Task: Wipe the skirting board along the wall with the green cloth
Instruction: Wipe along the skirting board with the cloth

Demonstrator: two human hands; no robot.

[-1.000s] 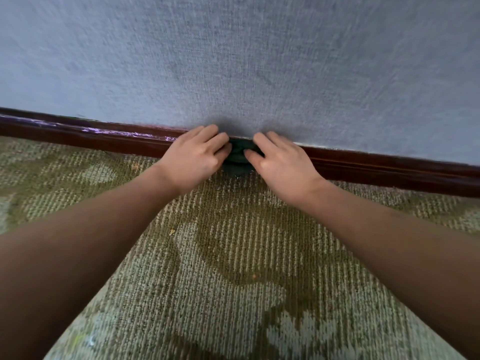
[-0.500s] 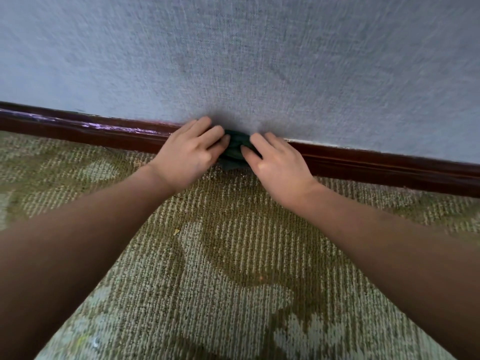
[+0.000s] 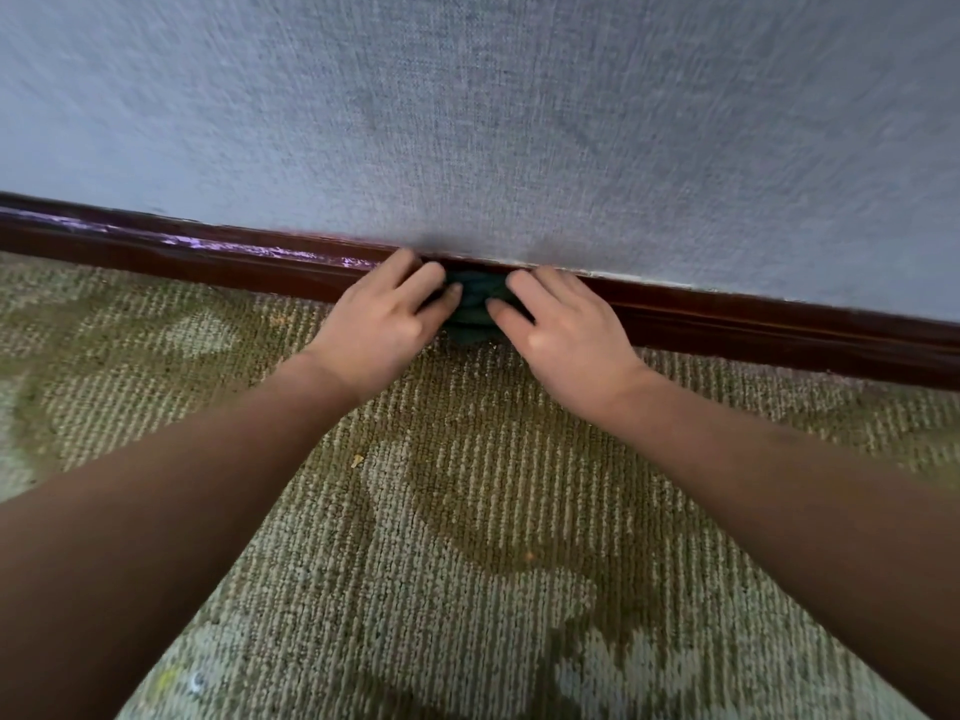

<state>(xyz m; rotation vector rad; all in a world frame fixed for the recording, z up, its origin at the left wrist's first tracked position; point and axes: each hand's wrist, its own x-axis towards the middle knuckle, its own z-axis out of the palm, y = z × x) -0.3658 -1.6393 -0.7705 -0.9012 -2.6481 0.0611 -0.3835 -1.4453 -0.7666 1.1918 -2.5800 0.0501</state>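
Observation:
A dark brown skirting board [image 3: 753, 324] runs along the foot of a grey-blue textured wall [image 3: 519, 122], sloping down to the right. A bunched dark green cloth [image 3: 474, 306] is pressed against the board near the middle of the view. My left hand [image 3: 382, 324] holds its left side and my right hand [image 3: 563, 335] holds its right side, fingers curled over it. Most of the cloth is hidden under my fingers.
A green and beige patterned carpet [image 3: 467, 511] covers the floor up to the board. Small crumbs [image 3: 357, 460] lie on it. The board left of my hands shows pale purple scuffs [image 3: 234, 247].
Both hands and the cloth have stayed together on the board, with a small shift sideways along it. The view itself has moved a little.

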